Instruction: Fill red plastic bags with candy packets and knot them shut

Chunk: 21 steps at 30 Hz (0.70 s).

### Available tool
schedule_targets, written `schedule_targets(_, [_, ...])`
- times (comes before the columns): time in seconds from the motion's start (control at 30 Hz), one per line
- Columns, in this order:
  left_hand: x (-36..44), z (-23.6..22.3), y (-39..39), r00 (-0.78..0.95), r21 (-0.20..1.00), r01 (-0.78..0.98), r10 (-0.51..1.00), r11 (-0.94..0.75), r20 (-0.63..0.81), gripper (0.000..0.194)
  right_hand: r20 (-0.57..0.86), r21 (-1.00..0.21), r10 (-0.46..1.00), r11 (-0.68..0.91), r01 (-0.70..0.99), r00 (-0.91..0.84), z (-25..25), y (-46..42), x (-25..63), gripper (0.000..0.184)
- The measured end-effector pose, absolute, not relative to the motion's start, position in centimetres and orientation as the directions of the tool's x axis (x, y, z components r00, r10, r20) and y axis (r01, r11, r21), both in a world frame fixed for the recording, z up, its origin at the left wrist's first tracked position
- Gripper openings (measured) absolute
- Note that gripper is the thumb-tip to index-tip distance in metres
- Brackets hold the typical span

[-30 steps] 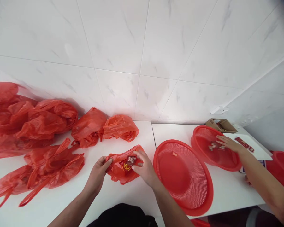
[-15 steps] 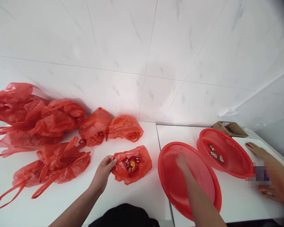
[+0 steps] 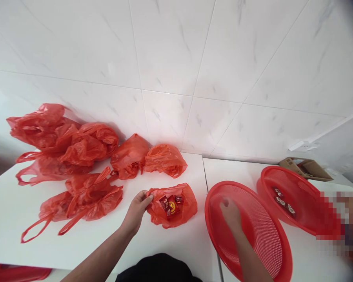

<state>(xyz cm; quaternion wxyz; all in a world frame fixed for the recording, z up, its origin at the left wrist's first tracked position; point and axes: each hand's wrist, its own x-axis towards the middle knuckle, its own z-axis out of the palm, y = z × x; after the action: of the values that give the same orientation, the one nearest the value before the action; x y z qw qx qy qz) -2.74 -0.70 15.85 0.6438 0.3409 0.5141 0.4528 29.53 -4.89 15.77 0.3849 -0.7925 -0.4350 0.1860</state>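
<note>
My left hand [image 3: 141, 204] pinches the left edge of an open red plastic bag [image 3: 189, 203]. Inside the bag lie several small dark-red wrapped packets [image 3: 165, 203], one printed with a yellow round mark. My right hand [image 3: 231, 214] is inside a red perforated plastic basket [image 3: 278, 239], fingers curled together; whatever they may hold is hidden and blurred. No other contents show in this basket.
Several red plastic bags [image 3: 88, 145] are piled on the white table [image 3: 14, 211] at the left, along the tiled wall. At the right stand a second red basket [image 3: 308, 196] with a few small packets and a cardboard box [image 3: 308, 168].
The view has turned left, shifting everything rightward. My right hand's fingers have curled in, low in the basket. My left hand keeps hold of the bag. Another person's hands have mostly left view.
</note>
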Motion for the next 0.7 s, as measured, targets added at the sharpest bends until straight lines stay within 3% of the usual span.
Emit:
schedule_targets(0.23, [-1.4,17.8,1.8,0.121,0.92,-0.233,0.949,0.313,-0.292,0.024,0.039,-0.849,0.93,-0.162,0.503,0.365,17.9,-3.8,23.1,0.026])
schedule_targets(0.33, [-0.7,18.4,2.4,0.157,0.923,-0.234,0.949,0.304,-0.273,0.024,0.029,-0.858,0.986,-0.061,0.51,0.167,17.5,-3.1,19.7,0.034])
schedule_targets(0.47, [-0.3,18.7,3.5,0.17,0.933,-0.233,0.956,0.274,-0.239,0.024,-0.161,-0.604,0.98,-0.001,0.797,-0.12,15.3,-2.1,17.8,0.037])
schedule_targets(0.6, [-1.3,19.2,4.8,0.132,0.947,-0.236,0.972,0.219,-0.192,0.023,-0.235,-0.365,0.97,-0.032,0.931,-0.059,13.1,-1.7,19.3,0.024])
schedule_targets(0.7, [-2.3,19.5,5.4,0.11,0.951,-0.246,0.981,0.185,-0.162,0.023,-0.213,-0.25,0.977,-0.051,0.967,-0.004,12.9,-1.7,21.2,0.032])
